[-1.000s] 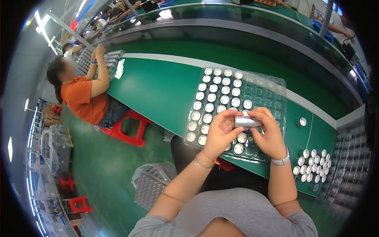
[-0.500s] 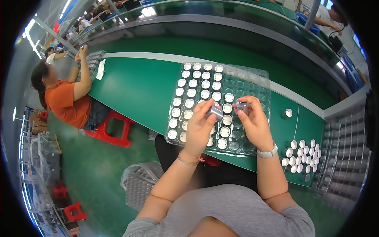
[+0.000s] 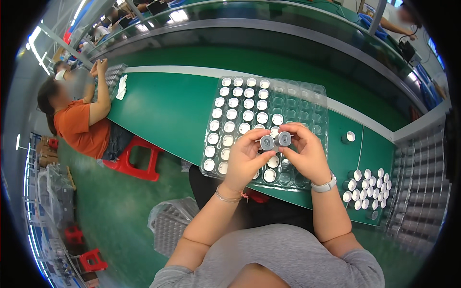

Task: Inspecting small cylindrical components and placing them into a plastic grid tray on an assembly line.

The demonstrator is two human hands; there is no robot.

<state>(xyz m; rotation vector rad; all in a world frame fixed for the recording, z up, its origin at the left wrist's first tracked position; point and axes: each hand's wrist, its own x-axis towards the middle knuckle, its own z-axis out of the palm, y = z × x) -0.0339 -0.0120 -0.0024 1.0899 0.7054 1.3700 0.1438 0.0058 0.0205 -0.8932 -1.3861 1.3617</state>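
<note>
Over the tray, my left hand (image 3: 247, 156) pinches a small grey cylindrical part (image 3: 267, 143) between thumb and fingers. Close beside it, my right hand (image 3: 303, 150) grips a second grey cylindrical part (image 3: 284, 138). Both parts are tilted so their grey end faces, each with a small raised shape, show to me. Beneath my hands lies a clear plastic tray (image 3: 314, 98) of round pockets. White-topped cylindrical parts (image 3: 248, 103) fill its left columns; pockets on the right side hold none. My fingers and the held parts hide some of the middle pockets.
At the right end of the green table (image 3: 163, 96) stands a cluster of white-topped parts (image 3: 367, 189), with a single one (image 3: 350, 137) farther back. Stacked clear trays (image 3: 415, 187) are at far right. A person in orange (image 3: 77, 125) sits left by a red stool (image 3: 139, 158).
Both hands have come closer together, and the two held parts have turned so their grey ends now face me side by side. The tray and the cluster have stayed put.
</note>
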